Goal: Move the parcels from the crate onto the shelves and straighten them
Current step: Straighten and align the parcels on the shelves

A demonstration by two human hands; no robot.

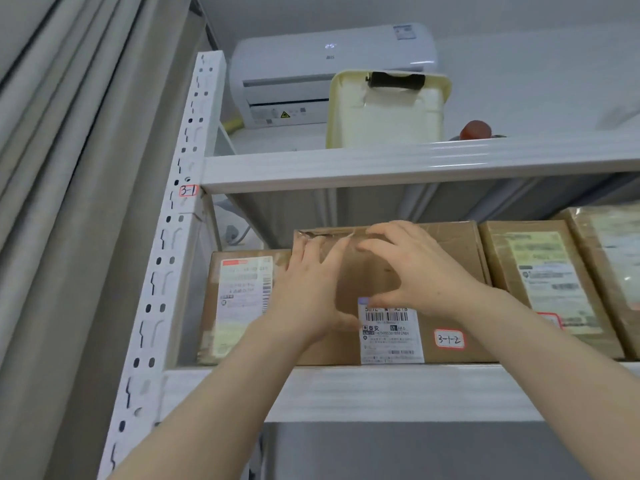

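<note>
Parcel (446,265) in work: brown cardboard box, standing on the shelf (381,389), front face toward the camera. Its white shipping label (391,337) sits low on the face, with a red-bordered sticker (449,339) reading "3-1-2" to the right of it.

Both hands are on that face:
- left hand (304,292): flat on the left half, fingers straight and pointing up, tips near the top-left corner. Pressing, not gripping.
- right hand (422,271): fingers spread and arched, tips at the top edge, thumb down on the face just above the label. Nothing is wrapped or pinched, so it reads as open contact.

Neighbours on the same shelf:
- left parcel (242,299): shorter, touching or just beside, partly behind the left hand.
- right parcel (543,282): leans slightly. Can't tell if it touches the middle one.
- another parcel (613,251) at the frame's right edge, also tilted.

Perforated white upright (173,237) on the left carries a "3-1" tag (188,190).

Upper shelf (415,164): cream plastic container (388,112) with black tape near its top, and a red round object (476,129) to its right. A wall air conditioner (311,64) is behind, and a grey curtain (69,202) hangs at far left.
</note>
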